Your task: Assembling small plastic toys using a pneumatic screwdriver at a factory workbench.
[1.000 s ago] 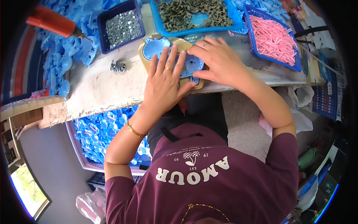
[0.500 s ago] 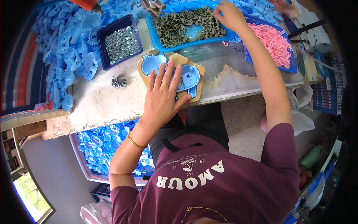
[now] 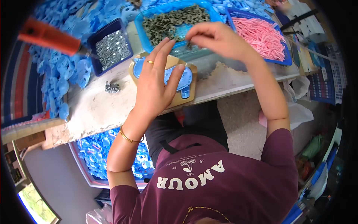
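Observation:
My left hand (image 3: 154,80) hovers over a tan fixture block (image 3: 190,96), its fingers stretched and the thumb apart, holding nothing. In that block lies a blue plastic shell part (image 3: 182,80), partly covered by the hand. My right hand (image 3: 220,39) is just above the near edge of a bright blue tray (image 3: 143,39) filled with small grey-green plastic parts (image 3: 158,24). Between its thumb and fingertips is a small dark grey-green part (image 3: 189,45), blurred and mostly hidden.
A navy bin of small metal screws (image 3: 112,48) stands left of the tray, with a loose screw pile (image 3: 112,87) nearer. An orange screwdriver (image 3: 50,37) hangs at upper left. Pink strips (image 3: 259,37) fill a blue basket at right. Blue shells (image 3: 56,71) heap behind.
My right hand has come from the tray's far right corner to its near edge, now pinching a small part. My left hand has lifted off the blue shell. The orange screwdriver appears lower.

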### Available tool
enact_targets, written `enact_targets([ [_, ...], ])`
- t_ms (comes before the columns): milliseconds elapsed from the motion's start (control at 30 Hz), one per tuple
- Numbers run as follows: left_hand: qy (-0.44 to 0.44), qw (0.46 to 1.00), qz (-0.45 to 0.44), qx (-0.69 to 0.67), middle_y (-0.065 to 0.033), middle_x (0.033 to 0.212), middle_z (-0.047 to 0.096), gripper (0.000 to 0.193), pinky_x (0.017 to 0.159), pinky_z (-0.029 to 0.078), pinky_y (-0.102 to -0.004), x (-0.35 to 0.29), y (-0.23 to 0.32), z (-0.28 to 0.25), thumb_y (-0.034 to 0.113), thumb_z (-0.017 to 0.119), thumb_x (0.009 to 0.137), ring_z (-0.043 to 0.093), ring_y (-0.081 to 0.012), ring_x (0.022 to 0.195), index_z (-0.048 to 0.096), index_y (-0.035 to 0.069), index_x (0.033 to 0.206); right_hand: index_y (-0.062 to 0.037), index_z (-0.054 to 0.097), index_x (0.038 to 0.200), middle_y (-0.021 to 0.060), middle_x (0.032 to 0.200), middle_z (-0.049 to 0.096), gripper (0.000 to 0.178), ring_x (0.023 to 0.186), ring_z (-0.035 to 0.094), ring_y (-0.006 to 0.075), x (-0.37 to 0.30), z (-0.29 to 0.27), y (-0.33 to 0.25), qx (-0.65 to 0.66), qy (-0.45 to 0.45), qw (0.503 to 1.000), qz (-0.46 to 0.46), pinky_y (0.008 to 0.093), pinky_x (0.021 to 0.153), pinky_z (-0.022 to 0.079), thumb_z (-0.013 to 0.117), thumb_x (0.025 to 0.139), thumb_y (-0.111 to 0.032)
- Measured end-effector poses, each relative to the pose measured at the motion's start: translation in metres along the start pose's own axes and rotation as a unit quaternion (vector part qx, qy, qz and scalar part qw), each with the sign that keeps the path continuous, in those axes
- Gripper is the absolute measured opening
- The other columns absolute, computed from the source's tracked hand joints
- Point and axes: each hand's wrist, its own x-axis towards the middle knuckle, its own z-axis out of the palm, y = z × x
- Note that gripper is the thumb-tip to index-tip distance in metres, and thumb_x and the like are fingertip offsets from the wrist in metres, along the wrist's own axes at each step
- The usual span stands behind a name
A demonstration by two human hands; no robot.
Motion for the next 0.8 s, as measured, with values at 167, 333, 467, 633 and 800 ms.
enact_targets([
  [167,-0.102,0.965,-0.162,-0.181,-0.0103,0.11,0.072,0.042,0.082,0.058,-0.0292,0.002,0.017,0.01,0.009,0.066,0.098,0.071,-0.0158,0.096,0.056,0.001,0.138,-0.0029,0.069,0.108,0.0021,0.092,0.07,0.016,0.087,0.066,0.0093,-0.023,0.021,-0.047,-0.039,-0.046,0.997,0.041,0.0264,0.076,0.053,0.068,0.095,-0.012],
  [333,-0.085,0.931,-0.224,-0.276,-0.0111,0.112,0.072,0.028,0.082,0.058,-0.0278,-0.016,0.005,0.004,0.007,0.062,0.1,0.071,-0.0152,0.094,0.064,-0.004,0.126,-0.0022,0.068,0.103,0.0047,0.088,0.071,0.014,0.08,0.067,0.0139,-0.055,-0.026,-0.013,-0.135,0.077,0.987,0.048,0.0292,0.073,0.053,0.067,0.094,-0.013],
  [467,-0.051,0.9,-0.248,-0.355,-0.0113,0.112,0.072,0.024,0.082,0.058,-0.0271,-0.019,0.007,-0.003,0.006,0.062,0.1,0.072,-0.0156,0.09,0.064,-0.003,0.122,-0.0035,0.072,0.094,0.015,0.079,0.07,0.025,0.073,0.069,0.0273,-0.096,-0.131,0.064,-0.514,0.218,0.803,0.21,0.0367,0.071,0.054,0.07,0.09,-0.028],
  [633,-0.057,0.907,-0.27,-0.319,-0.0091,0.111,0.071,0.022,0.079,0.056,-0.027,-0.019,0.006,-0.008,0.009,0.062,0.1,0.07,-0.0127,0.091,0.064,-0.001,0.12,-0.0045,0.075,0.085,0.0174,0.082,0.071,0.034,0.077,0.07,0.0328,-0.088,-0.135,0.102,-0.533,0.142,0.744,0.376,0.0434,0.071,0.054,0.074,0.084,-0.039],
  [800,-0.029,0.889,-0.293,-0.35,-0.0118,0.112,0.072,0.022,0.079,0.058,-0.0269,-0.023,-0.003,-0.009,0.011,0.061,0.101,0.07,-0.0137,0.091,0.063,-0.002,0.119,-0.002,0.074,0.092,0.01,0.075,0.071,0.032,0.069,0.068,0.0185,-0.098,-0.167,0.118,-0.386,0.25,0.843,0.278,0.0341,0.067,0.053,0.071,0.089,-0.033],
])
